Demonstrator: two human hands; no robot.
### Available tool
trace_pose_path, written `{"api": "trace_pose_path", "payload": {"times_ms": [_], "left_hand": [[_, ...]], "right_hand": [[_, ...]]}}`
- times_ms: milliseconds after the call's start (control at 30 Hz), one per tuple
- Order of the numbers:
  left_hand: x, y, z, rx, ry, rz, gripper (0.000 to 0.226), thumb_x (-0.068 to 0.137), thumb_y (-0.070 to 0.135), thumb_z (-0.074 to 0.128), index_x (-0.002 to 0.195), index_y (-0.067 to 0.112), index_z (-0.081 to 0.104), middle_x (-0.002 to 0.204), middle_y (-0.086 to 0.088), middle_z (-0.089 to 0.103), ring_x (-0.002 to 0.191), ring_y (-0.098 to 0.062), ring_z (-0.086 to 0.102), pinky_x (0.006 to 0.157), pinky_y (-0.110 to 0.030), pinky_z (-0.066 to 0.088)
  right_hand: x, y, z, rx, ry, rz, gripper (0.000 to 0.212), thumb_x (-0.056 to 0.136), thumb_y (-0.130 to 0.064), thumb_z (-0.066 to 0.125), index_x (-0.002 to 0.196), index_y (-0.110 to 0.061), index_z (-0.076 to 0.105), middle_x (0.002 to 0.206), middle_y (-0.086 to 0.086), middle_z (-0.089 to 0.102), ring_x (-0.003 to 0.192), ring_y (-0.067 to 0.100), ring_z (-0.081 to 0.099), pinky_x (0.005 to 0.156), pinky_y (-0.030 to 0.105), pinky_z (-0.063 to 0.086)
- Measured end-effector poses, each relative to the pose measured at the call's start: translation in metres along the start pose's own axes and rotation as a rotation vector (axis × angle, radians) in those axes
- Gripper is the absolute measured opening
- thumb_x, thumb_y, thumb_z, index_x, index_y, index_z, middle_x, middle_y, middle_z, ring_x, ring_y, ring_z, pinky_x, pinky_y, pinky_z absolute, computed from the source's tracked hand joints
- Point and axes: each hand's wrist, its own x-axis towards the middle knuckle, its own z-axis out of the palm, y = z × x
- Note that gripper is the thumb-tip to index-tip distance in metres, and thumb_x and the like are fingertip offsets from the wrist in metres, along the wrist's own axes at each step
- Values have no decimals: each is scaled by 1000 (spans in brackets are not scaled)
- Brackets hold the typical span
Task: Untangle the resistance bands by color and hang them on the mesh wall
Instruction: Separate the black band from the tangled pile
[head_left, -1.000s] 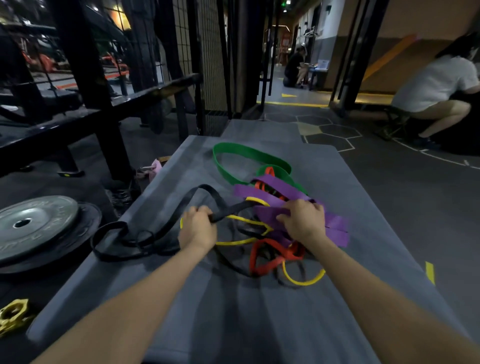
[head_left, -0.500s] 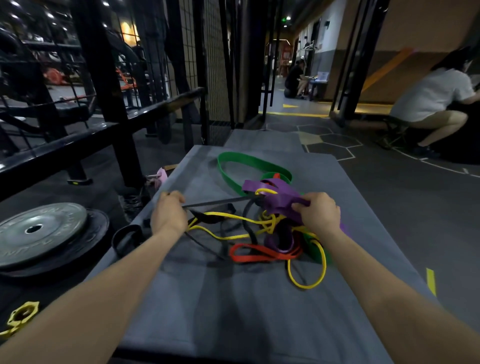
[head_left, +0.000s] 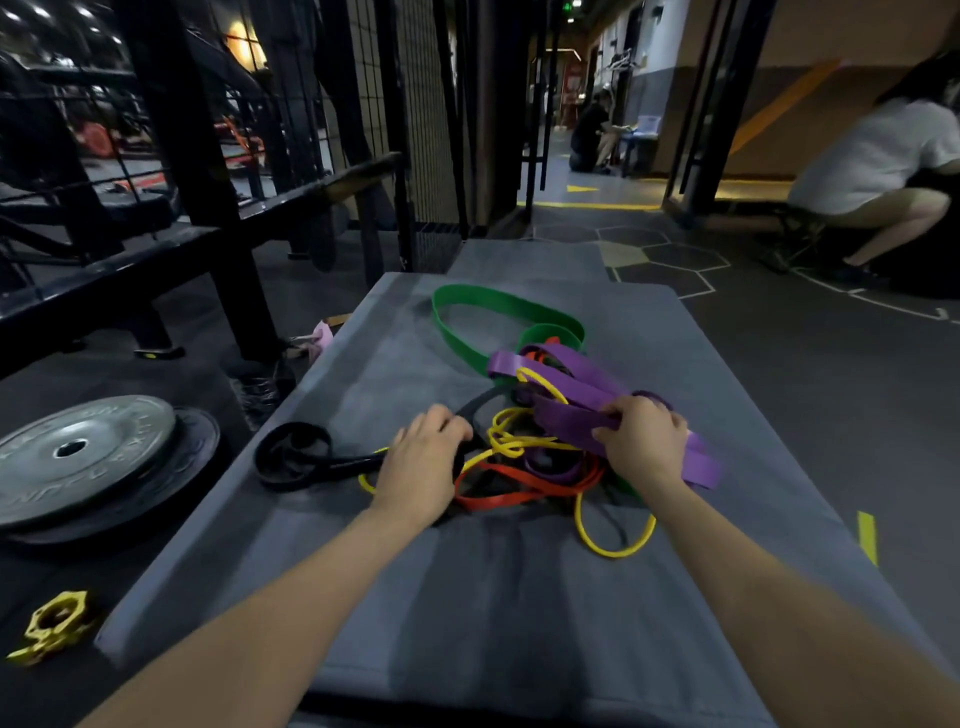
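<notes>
A tangle of resistance bands lies on a grey mat (head_left: 519, 597). The wide purple band (head_left: 571, 410) sits on top, and my right hand (head_left: 644, 441) is closed on it at the pile's right side. A green band (head_left: 467, 306) loops out toward the far end. Thin yellow bands (head_left: 519, 441) and a red band (head_left: 519, 488) are knotted in the middle. A black band (head_left: 296, 457) trails off to the left; my left hand (head_left: 426, 462) lies over it with fingers curled on the strap. The mesh wall (head_left: 415, 114) stands beyond the mat's far left.
Stacked weight plates (head_left: 88, 462) lie on the floor to the left, with a yellow collar (head_left: 52, 629) nearer me. A black metal rack (head_left: 182, 208) runs along the left. One person (head_left: 878, 166) crouches at the right, another person (head_left: 592, 135) far down the hallway.
My left hand has come down and back toward the pile, and the black band it had pulled taut now lies slack. My right hand keeps hold of the purple band, lowered onto the pile.
</notes>
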Motion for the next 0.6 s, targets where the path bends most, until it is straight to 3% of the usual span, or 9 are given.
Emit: {"api": "trace_pose_path", "payload": {"times_ms": [100,233,333,467,600], "left_hand": [[1,-1,10,15,-111,1,25,84,13,51,105,23,59,115,-1,51,111,-24,49,90,-35,38],[-1,-23,10,-203,-90,-256,20,80,7,56,94,15,67,103,-10,60,100,-31,58,83,-35,47],[-4,-42,-2,-390,7,-494,10,81,11,61,86,6,69,88,-20,67,88,-33,63,71,-32,42],[-18,-64,-18,-779,158,-893,17,78,22,66,67,11,60,81,-15,62,80,-29,59,71,-36,43],[-36,-76,-21,-960,247,-1043,21,73,20,66,57,14,54,59,-8,45,58,-24,41,52,-32,33]], "right_hand": [[-4,5,2,-39,10,-97,34,78,-21,67,112,-21,63,116,6,61,115,29,48,97,37,31],[-12,-1,11,-80,78,-295,31,72,-9,67,102,-15,64,103,7,62,103,33,51,93,39,33],[-18,-20,21,-49,113,-475,23,68,-5,67,90,-12,69,86,9,64,86,36,57,77,40,45],[-30,-51,39,27,-157,-623,24,83,-13,58,106,-11,66,108,9,62,107,30,49,95,38,41],[-41,-71,64,-1,-349,-638,44,82,-19,58,125,-13,54,127,7,53,121,26,41,107,31,30]]}}
